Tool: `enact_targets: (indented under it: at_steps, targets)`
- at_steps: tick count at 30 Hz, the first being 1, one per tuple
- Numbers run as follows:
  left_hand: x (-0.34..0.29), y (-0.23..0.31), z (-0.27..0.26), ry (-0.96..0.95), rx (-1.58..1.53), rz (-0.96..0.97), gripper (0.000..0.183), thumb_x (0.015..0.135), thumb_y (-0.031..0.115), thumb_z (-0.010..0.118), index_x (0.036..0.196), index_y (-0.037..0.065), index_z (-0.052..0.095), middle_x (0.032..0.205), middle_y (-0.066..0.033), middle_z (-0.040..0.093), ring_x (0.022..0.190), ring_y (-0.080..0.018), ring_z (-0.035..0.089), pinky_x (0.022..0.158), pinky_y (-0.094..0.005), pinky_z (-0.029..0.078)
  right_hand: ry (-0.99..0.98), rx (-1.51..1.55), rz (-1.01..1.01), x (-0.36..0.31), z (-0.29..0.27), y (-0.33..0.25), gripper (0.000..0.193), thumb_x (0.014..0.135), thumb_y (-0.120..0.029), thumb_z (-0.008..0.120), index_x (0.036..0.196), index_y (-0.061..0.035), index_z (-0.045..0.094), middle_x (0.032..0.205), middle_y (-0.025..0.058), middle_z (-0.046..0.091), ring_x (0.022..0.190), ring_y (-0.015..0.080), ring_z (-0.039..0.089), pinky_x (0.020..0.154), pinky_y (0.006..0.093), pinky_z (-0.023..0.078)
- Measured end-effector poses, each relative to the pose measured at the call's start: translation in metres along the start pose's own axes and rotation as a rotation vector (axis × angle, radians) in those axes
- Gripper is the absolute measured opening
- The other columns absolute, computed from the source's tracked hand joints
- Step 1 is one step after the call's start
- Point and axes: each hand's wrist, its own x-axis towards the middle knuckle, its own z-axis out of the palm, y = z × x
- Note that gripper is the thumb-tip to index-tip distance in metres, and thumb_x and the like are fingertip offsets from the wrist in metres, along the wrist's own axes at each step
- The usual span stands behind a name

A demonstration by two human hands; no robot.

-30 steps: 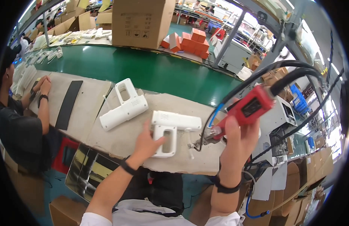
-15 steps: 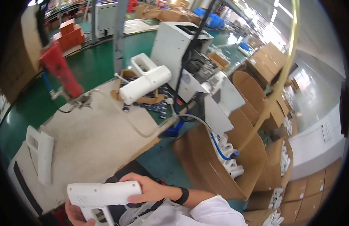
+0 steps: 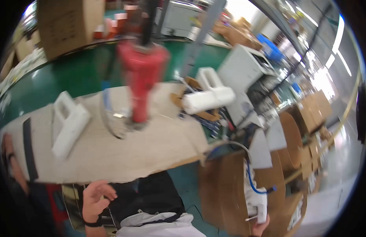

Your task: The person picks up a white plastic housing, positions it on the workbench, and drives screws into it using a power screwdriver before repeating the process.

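- while the left hand (image 3: 95, 201) hangs empty, fingers loosely curled, below the cardboard-covered bench (image 3: 123, 156)
- right hand (image 3: 261, 226) grips a white housing (image 3: 257, 205) over a cardboard box (image 3: 230, 193)

A blurred red power tool (image 3: 141, 79) hangs over a cardboard-covered desk (image 3: 112, 154) beside a green conveyor belt (image 3: 52, 79). One white plastic handled housing (image 3: 66, 124) lies on the desk; another (image 3: 208, 96) rests at its right end, near a white machine cabinet (image 3: 246, 71) and brown cardboard boxes (image 3: 305, 126).
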Motion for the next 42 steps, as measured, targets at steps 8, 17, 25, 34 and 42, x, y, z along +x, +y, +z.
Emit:
enact_targets:
  at_steps: [8,17,25,34,42]
  targets:
    - [-0.014,0.017,-0.03,0.029,0.055,0.007,0.05,0.078,-0.003,0.065,0.125,0.001,0.051,0.096,-0.0117,0.064,0.084,-0.0182,0.063,0.073,-0.0282,0.051,-0.888,-0.449,0.247,-0.028,0.202,-0.055,0.059,0.086,-0.052,0.058,0.11,0.0021,0.057,0.076,0.0098,0.065,0.063,0.0186,0.061,0.048,0.027,0.046]
    - [-0.029,0.032,-0.06,0.382,0.248,0.223,0.039,0.084,0.0,0.062,0.122,0.003,0.053,0.092,-0.0034,0.062,0.081,-0.0088,0.059,0.07,-0.0237,0.048,-0.972,-0.052,-0.951,-0.14,0.553,-0.144,0.044,0.085,-0.019,0.068,0.117,0.0047,0.051,0.084,0.0104,0.061,0.063,0.0134,0.053,0.054,0.0255,0.042]
    - [-0.007,0.018,-0.125,0.895,0.315,0.359,0.027,0.087,0.008,0.061,0.112,0.002,0.054,0.085,-0.0025,0.059,0.07,-0.0089,0.057,0.059,-0.0233,0.047,-0.95,0.42,-0.684,-0.162,0.757,-0.174,0.049,0.088,-0.014,0.062,0.129,0.0029,0.042,0.119,0.0096,0.054,0.098,0.0159,0.053,0.083,0.0276,0.045]
    - [0.02,-0.015,-0.106,1.201,1.179,0.341,0.008,0.075,0.016,0.064,0.075,0.008,0.065,0.068,-0.0067,0.06,0.061,-0.0263,0.06,0.055,-0.0364,0.048,-1.038,0.548,-0.324,-0.166,0.822,-0.124,0.031,0.086,-0.01,0.062,0.113,0.0017,0.052,0.078,0.001,0.054,0.063,0.0069,0.048,0.053,0.0198,0.038]
    - [0.025,-0.017,-0.103,1.208,1.197,0.341,0.007,0.074,0.015,0.064,0.073,0.007,0.064,0.067,-0.0065,0.059,0.059,-0.0255,0.059,0.053,-0.036,0.047,-0.989,0.429,-0.352,-0.137,0.821,-0.137,0.017,0.086,-0.019,0.062,0.092,-0.0031,0.06,0.062,-0.0044,0.047,0.049,0.0022,0.035,0.045,0.0196,0.022]
